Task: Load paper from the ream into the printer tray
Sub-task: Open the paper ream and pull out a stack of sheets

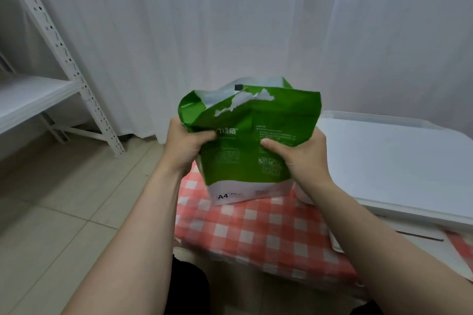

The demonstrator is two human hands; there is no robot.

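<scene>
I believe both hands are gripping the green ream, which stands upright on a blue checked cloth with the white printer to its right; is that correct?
Not quite: the head view shows the cloth is red-and-white checked, not blue. Otherwise yes: the left hand and right hand grip the green ream, upright on it, with the white printer to its right.
</scene>
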